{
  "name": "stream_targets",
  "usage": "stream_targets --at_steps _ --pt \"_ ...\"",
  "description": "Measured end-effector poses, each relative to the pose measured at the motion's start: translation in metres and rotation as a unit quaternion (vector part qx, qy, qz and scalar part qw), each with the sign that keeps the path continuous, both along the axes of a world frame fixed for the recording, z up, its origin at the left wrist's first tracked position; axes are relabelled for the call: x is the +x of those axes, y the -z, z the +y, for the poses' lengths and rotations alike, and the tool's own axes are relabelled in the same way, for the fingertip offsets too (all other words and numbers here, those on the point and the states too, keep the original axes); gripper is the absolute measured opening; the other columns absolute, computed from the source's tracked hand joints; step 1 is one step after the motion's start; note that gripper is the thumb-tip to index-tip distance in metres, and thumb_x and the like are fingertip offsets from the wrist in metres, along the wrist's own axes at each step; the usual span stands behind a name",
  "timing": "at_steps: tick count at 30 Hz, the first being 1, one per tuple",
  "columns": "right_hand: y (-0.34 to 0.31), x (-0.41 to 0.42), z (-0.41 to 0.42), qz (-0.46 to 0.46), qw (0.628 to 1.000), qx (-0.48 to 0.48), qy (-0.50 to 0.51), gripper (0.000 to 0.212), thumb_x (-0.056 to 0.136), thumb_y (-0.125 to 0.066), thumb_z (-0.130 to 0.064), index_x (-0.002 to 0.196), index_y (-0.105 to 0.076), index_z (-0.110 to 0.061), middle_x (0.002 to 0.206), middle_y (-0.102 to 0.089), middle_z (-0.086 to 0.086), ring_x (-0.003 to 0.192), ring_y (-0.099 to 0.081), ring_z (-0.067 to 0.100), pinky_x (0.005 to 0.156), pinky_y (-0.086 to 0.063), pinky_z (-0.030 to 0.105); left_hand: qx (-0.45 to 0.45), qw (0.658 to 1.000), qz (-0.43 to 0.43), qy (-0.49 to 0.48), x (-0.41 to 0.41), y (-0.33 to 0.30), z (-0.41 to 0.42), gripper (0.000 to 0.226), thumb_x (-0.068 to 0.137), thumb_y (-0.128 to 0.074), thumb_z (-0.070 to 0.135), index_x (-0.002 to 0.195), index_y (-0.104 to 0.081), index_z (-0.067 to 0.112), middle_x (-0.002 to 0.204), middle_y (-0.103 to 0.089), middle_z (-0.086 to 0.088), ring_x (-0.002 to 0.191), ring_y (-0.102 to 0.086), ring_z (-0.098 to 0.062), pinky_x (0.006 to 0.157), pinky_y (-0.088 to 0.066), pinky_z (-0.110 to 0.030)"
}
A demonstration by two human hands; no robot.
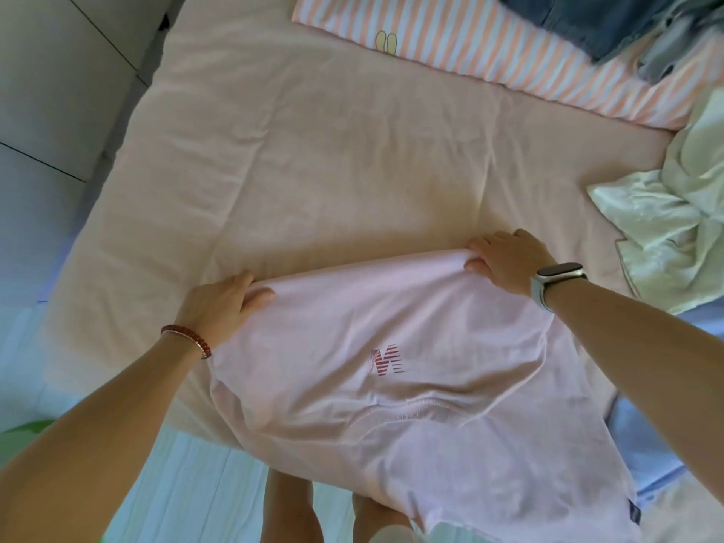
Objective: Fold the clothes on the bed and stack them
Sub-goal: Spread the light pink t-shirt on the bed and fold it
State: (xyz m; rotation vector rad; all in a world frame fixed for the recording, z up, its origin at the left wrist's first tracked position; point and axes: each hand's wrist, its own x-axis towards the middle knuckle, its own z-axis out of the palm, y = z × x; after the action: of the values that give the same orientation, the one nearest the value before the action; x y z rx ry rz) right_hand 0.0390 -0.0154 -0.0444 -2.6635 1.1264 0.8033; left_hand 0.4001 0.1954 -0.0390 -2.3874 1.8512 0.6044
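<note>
Soft, even daylight, bright and slightly washed out; the floor [39,158] at left takes a cool bluish cast while the bed sheet [313,150] reads warm pink. Shadows faint and diffuse, only shallow shading in the sheet creases and under the forearms; no hard glare. Wide-angle lens bows the bed edges and stretches the arms toward the lower corners, with mild softness overall and more blur at the dark clothes [587,21] top right.
</note>
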Motion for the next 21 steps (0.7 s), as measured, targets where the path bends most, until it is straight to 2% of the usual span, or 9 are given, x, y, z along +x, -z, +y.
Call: stream_targets --at_steps 4,6,11,14,17,19,21 --pt "-0.010 -0.001 -0.008 0.026 0.998 0.050 0.039 0.026 0.097 -0.039 -0.034 0.117 -0.046 -0.019 0.116 -0.058 0.004 0.108 -0.050 0.023 0.080 -0.028 0.031 0.009 1.000 0.028 0.012 0.001 -0.012 0.000 0.035 0.086 -0.058 0.045 0.089 -0.055 0.010 0.079 -0.065 -0.008 0.078 -0.062 -0.030 0.058 -0.034 -0.030" --pt "-0.019 -0.005 -0.009 0.032 0.997 0.056 0.049 0.024 0.096 -0.040 -0.032 0.116 -0.045 -0.019 0.110 -0.060 0.005 0.101 -0.054 0.025 0.075 -0.027 0.029 0.026 0.999 0.033 0.011 0.002 -0.020 -0.001 0.029 0.086 -0.058 0.043 0.094 -0.057 0.015 0.082 -0.065 -0.004 0.081 -0.062 -0.027 0.061 -0.033 -0.029" --pt "-0.053 -0.020 0.002 0.005 1.000 -0.006 0.021 0.027 0.100 -0.029 -0.035 0.118 -0.041 -0.019 0.107 -0.055 0.005 0.089 -0.059 0.028 0.067 -0.035 0.030 0.056 0.997 0.050 -0.018 -0.002 -0.046 -0.016 0.026 0.087 -0.060 0.034 0.104 -0.057 0.014 0.095 -0.065 -0.007 0.090 -0.059 -0.027 0.065 -0.032 -0.029" --pt "-0.084 -0.028 -0.006 0.006 0.999 -0.047 0.017 0.029 0.100 -0.026 -0.036 0.120 -0.041 -0.020 0.105 -0.051 0.004 0.084 -0.061 0.029 0.062 -0.035 0.031 0.022 0.999 0.040 -0.016 -0.005 -0.071 -0.043 0.026 0.087 -0.060 0.032 0.105 -0.058 0.014 0.099 -0.066 -0.007 0.093 -0.059 -0.028 0.069 -0.037 -0.031" --pt "-0.117 -0.034 -0.028 0.003 0.994 -0.109 0.027 0.030 0.100 -0.029 -0.036 0.120 -0.042 -0.018 0.103 -0.048 0.006 0.083 -0.062 0.029 0.057 -0.032 0.032 -0.029 1.000 -0.006 -0.002 -0.013 -0.101 -0.086 0.024 0.090 -0.056 0.031 0.109 -0.058 0.015 0.105 -0.066 -0.006 0.097 -0.059 -0.028 0.074 -0.040 -0.033" --pt "-0.137 -0.037 -0.046 -0.022 0.985 -0.162 0.060 0.028 0.098 -0.032 -0.030 0.119 -0.043 -0.016 0.101 -0.047 0.007 0.081 -0.062 0.029 0.055 -0.030 0.032 -0.088 0.995 -0.040 -0.005 -0.017 -0.123 -0.119 0.023 0.092 -0.053 0.027 0.110 -0.058 0.014 0.108 -0.064 -0.008 0.098 -0.058 -0.030 0.072 -0.040 -0.035" --pt "-0.153 -0.039 -0.062 -0.065 0.967 -0.222 0.105 0.025 0.095 -0.038 -0.016 0.118 -0.046 -0.012 0.102 -0.049 0.010 0.081 -0.061 0.030 0.054 -0.034 0.033 -0.158 0.985 -0.063 -0.005 -0.019 -0.146 -0.148 0.022 0.093 -0.051 0.020 0.111 -0.057 0.010 0.107 -0.062 -0.012 0.097 -0.055 -0.034 0.070 -0.042 -0.039"
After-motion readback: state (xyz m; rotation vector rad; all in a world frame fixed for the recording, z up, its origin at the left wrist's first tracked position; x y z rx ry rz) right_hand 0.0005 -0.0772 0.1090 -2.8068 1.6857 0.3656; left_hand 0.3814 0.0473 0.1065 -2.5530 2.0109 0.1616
